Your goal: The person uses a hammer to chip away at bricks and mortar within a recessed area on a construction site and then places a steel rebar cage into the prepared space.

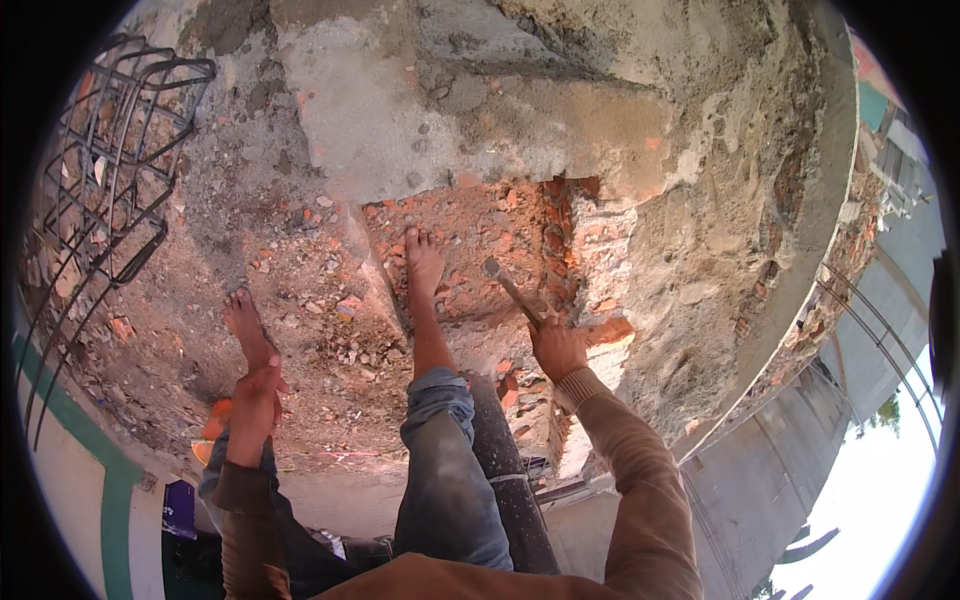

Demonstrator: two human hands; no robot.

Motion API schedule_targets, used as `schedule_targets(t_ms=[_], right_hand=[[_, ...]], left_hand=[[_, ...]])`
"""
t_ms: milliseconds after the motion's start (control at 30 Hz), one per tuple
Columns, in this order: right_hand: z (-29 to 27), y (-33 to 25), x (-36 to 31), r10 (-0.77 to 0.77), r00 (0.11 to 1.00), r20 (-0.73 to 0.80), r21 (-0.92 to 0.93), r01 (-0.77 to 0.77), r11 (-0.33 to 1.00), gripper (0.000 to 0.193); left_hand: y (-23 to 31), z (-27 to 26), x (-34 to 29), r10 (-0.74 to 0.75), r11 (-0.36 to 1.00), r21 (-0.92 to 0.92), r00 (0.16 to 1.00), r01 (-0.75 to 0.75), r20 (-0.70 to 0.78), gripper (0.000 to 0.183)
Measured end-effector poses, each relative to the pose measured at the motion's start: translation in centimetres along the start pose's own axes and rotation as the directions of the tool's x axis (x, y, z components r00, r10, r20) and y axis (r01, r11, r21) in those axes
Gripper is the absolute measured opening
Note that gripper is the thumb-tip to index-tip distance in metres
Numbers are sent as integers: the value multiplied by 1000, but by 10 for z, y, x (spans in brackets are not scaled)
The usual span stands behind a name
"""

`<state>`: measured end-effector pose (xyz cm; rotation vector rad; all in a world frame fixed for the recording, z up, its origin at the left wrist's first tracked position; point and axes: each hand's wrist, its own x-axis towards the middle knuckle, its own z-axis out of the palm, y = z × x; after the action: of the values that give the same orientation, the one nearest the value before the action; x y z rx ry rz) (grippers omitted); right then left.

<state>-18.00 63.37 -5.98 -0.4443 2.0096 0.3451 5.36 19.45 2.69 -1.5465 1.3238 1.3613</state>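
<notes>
My right hand (558,348) is closed around a short bar-shaped tool (515,293) with a blunt grey end. Whether it is a hammer or a chisel I cannot tell. The tool points up and left over a recess of broken red brick (478,270). An orange brick edge (608,331) juts out right beside this hand. My left hand (258,398) lies over my bent left leg, fingers loosely apart, holding nothing I can see. My bare right foot (424,262) stands inside the recess, and my left foot (243,316) is on the rubble to its left.
A bent steel rebar cage (130,150) stands at the far left. Brick rubble (345,335) covers the ground between my feet. Rough cement (480,135) borders the recess at the far side. A dark pipe (497,450) runs beside my right leg. Thin rebars (880,335) stick out at right.
</notes>
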Motion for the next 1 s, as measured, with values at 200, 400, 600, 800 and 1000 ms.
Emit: schedule_targets(t_ms=[200,400,600,800,1000], right_hand=[[-75,-88,16,-555,737,-385,-168,536,827,41],[-2,100,71,112,991,71,-213,-95,973,35],[-1,0,11,-95,995,-34,91,98,991,43],[-65,-83,23,-722,539,-433,-188,730,657,36],[10,95,66,-2,998,68,-73,7,997,44]], left_hand=[[9,5,-1,-34,999,-34,999,34,8,51],[17,0,-15,-1,1000,-25,997,3,76,51],[8,7,2,-19,1000,-9,999,20,28,49],[22,1,-3,-29,1000,-8,999,29,22,53],[-2,-8,-2,125,992,-40,991,-123,58,55]])
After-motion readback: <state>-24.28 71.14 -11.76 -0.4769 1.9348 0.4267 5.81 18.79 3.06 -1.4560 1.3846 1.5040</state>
